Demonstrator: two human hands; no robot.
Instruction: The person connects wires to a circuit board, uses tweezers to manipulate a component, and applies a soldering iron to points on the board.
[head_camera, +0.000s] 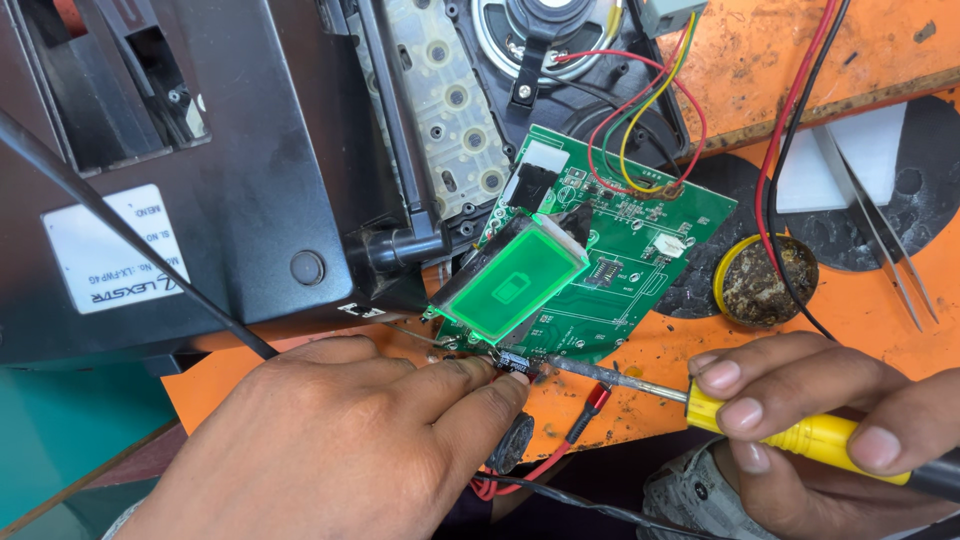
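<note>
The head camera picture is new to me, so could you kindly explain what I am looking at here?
The camera sits on a person's head and looks down at their own two bare hands over an orange worktop. The left hand pinches a small dark part at the lower edge of a green circuit board. The right hand holds a yellow-handled soldering iron, its tip at that same spot. Coloured wires run from the board into an opened black casing with a speaker. Nearby lie a yellow tin of brownish paste and metal tweezers.
</note>
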